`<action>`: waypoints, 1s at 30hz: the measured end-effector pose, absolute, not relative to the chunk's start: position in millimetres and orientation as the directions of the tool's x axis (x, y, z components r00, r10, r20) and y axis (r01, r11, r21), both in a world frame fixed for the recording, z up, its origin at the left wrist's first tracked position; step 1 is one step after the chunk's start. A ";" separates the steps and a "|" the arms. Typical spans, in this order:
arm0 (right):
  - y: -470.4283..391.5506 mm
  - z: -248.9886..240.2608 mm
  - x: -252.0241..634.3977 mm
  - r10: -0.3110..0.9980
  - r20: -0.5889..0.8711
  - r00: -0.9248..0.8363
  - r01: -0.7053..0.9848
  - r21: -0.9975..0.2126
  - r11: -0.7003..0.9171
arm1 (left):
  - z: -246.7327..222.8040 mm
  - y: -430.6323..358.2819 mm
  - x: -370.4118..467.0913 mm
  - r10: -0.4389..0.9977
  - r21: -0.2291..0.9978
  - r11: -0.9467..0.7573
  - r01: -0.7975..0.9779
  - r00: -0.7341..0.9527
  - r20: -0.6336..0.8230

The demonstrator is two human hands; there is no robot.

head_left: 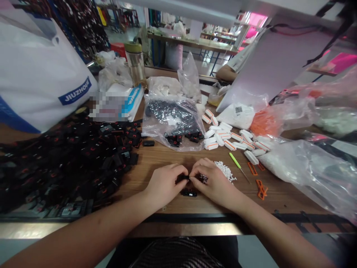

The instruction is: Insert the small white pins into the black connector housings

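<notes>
Over the table (150, 163), our left hand (164, 182) pinches 1 black part (185, 177); our right hand (213, 182), nearly closed, hold unclear, might dislodge it.

Glossy plastic bag (170, 111), wood-grained table (161, 154)

A small-parts assembly workshop: a heap of black parts (83, 156) covers the left of the table (158, 160), with white casings (223, 136), orange frames (261, 190) and a green-handled screwdriver (235, 160) right of centre. Clear part bags (173, 111) crowd its back; more long worktables (217, 45) stand at upper centre, near another person's arm (226, 72).
</notes>
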State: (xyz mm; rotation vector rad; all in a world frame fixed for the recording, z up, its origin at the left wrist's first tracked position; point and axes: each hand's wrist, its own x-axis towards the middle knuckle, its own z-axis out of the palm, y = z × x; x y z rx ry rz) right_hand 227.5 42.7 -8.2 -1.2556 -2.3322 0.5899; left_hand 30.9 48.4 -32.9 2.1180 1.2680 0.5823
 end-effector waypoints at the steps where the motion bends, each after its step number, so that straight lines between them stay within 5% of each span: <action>1: 42.3 -7.8 226.9 0.848 0.166 -0.504 0.676 -0.535 0.507 | -32.7 48.3 31.0 0.892 0.684 -0.366 0.631 0.447 0.065; 9: 37.9 -6.1 228.0 0.775 0.217 -0.594 0.719 -0.289 0.632 | -34.3 48.5 31.3 0.902 0.683 -0.354 0.639 0.427 0.069; 17: 35.3 -2.8 229.1 0.737 0.241 -0.632 0.689 -0.261 0.676 | -31.9 48.3 32.5 0.904 0.688 -0.344 0.639 0.423 0.060; 21: 67.5 6.2 236.0 0.812 0.174 -0.557 0.722 -0.381 0.577 | -33.8 48.1 31.5 0.901 0.691 -0.349 0.634 0.428 0.062; 25: 123.9 4.8 238.2 0.949 0.120 -0.292 0.932 -0.188 0.311 | -36.3 48.1 30.5 0.898 0.704 -0.361 0.612 0.431 0.086; 30: 157.6 -4.1 227.5 0.965 0.085 -0.248 0.957 -0.134 0.257 | -35.2 48.6 30.6 0.898 0.704 -0.354 0.616 0.433 0.073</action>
